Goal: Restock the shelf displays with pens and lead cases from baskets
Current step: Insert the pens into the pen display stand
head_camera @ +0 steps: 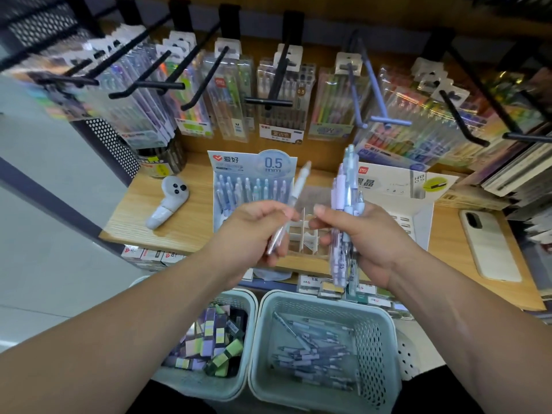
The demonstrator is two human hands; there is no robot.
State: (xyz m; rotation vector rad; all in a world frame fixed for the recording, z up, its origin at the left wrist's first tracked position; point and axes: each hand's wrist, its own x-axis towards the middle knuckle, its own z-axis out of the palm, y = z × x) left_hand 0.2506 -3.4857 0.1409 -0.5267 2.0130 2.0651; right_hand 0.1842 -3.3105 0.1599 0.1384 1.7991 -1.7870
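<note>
Mint mesh basket (322,295) near
Left hand (251,234) pinches slim white pen (298,186), right hand (373,237) grips lilac pens (340,189); probably slick, I'd hold mid-barrel.

A stationery shop, seen at a retail fixture. Black hooks (158,85) jut from the back board, each hung with many identical sealed pen packs (280,115) on punched header cards bearing brand marks. On the wooden shelf (131,216) below stands a branded pen display (239,165) marked 0.5 mm, holding rows of like pens. Beside it is a lead display (388,186) marked HB 0.5. Small boxes (155,255) sit in rows under the shelf edge. Two baskets (286,294) in front hold bulk stock: one lead cases (209,345), one loose pens (313,351). A perforated metal panel (110,144) ends the fixture beside a pale aisle floor (44,204).
</note>
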